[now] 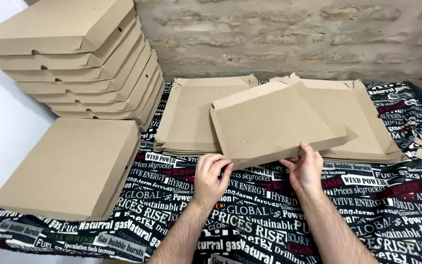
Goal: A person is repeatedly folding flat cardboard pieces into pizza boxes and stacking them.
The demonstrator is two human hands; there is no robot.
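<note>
A flat, unfolded brown cardboard box blank [269, 122] is lifted and tilted above the table, its near edge low. My left hand [211, 177] grips that near edge at the left, and my right hand [305, 168] grips it at the right, thumb on top. Under the blank lie two piles of the same flat blanks, a left pile [186, 117] and a right pile [367, 127].
A tall stack of folded shut boxes [84, 63] stands at the back left, and one more shut box [74, 168] lies at the front left. The table wears a black cloth with printed words [269, 215]. A brick wall [294, 34] runs behind.
</note>
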